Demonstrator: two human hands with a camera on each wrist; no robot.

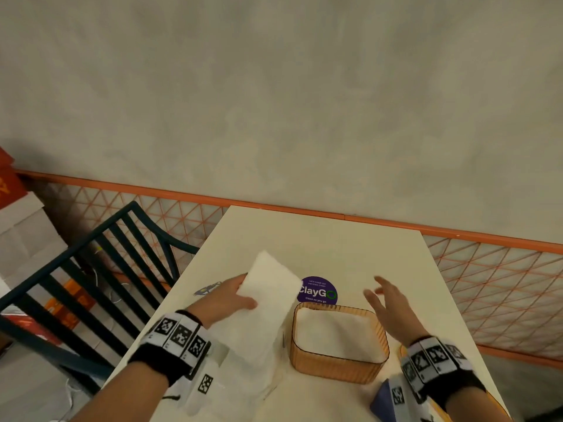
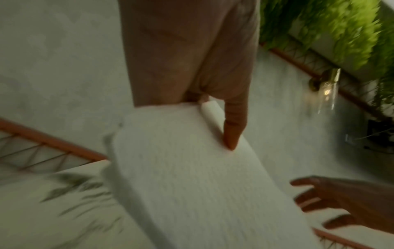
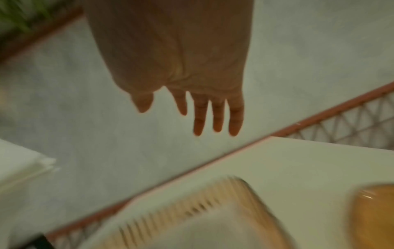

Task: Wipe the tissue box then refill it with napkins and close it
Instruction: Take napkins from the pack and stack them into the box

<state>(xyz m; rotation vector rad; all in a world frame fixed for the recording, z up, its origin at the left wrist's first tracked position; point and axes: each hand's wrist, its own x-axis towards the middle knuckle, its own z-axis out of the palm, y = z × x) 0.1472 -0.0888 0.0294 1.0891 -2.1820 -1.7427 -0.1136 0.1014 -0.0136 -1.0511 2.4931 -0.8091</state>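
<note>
left hand (image 1: 231,295) raised over the left half of the white bench (image 1: 359,248), forearm running in from lower left, wrist band with black-and-white markers (image 1: 178,333) facing up. it pinches a stack of white napkins (image 1: 268,300) at the stack's left edge: thumb lies on top, the other fingers go under and are hidden in the head view. left wrist view shows one finger (image 2: 233,128) stretched along the napkin edge, sheet surface filling the frame below it. the stack is tilted, far end higher, lower end hanging toward the bench just left of the tissue box (image 1: 338,365). tissue box: amber, ribbed walls, rounded corners, lid off, standing on the bench near the front middle, white napkins already lying flat inside. a purple round sticker (image 1: 318,289) on the bench just behind the box, partly covered by the held stack. right hand (image 1: 391,306) hovers above the box's right side, palm facing left toward the napkins, fingers spread and nearly straight, holding nothing and touching nothing; right wrist view confirms fingers (image 3: 217,116) extended and apart in the air. an amber piece (image 3: 375,217) lies on the bench right of the box, blurred. dark slatted chair (image 1: 91,269) stands left of the bench.
</note>
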